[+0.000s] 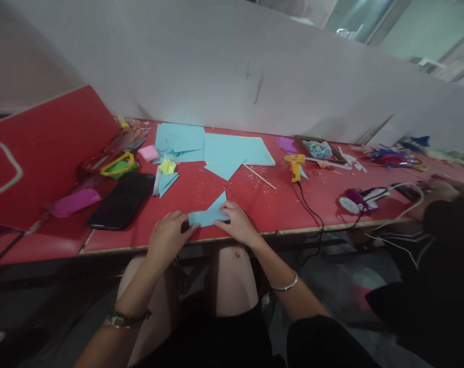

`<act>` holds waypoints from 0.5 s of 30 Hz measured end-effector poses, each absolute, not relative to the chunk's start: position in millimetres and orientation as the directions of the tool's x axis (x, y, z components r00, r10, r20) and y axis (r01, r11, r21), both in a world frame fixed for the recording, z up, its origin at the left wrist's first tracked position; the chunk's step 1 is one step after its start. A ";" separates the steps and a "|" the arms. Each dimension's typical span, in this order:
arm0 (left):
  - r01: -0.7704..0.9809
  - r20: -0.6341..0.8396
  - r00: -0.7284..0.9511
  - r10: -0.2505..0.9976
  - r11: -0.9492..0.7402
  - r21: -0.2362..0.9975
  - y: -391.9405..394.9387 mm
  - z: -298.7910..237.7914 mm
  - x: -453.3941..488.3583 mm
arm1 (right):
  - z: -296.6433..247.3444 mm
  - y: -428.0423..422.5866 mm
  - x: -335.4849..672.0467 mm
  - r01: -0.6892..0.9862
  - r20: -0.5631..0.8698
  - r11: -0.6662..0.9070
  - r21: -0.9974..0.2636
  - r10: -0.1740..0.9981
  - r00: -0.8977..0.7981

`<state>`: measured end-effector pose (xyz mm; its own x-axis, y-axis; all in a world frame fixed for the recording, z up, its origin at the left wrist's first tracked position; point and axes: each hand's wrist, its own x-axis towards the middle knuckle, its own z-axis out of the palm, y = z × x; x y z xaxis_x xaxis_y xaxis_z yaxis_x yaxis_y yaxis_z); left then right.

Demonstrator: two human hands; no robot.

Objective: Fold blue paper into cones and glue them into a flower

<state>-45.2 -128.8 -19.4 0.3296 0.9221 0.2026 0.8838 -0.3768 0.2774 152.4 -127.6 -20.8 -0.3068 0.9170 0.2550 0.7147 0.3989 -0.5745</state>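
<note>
A folded piece of light blue paper (206, 219) lies at the front edge of the red table, with a pointed corner sticking up behind its folded band. My left hand (169, 232) pinches the left end of the band between thumb and fingers. At the other end, my right hand (235, 223) grips the paper, thumb in front and fingers on top. Just beyond it lie larger light blue sheets (237, 148) and a thin wooden stick (259, 177).
A yellow glue gun (295, 167) stands right of the sheets, its black cord hanging over the edge. Left are a black phone (121, 201) and a pink packet (75, 202). A small tray (319, 149) holds paper bits. Another person's arm (435, 197) rests at far right.
</note>
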 end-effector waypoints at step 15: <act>0.945 0.159 0.215 0.963 -0.247 0.213 -136.6 -10.6 -39.7 | -21.4 -128.7 149.7 0.741 0.249 0.384 -0.551 0.923 -0.293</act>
<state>-39.7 -136.6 -10.6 0.2154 0.9634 0.1594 0.9454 -0.2466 0.2131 149.7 -128.7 -21.4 -0.2934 0.9231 0.2488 0.7411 0.3840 -0.5507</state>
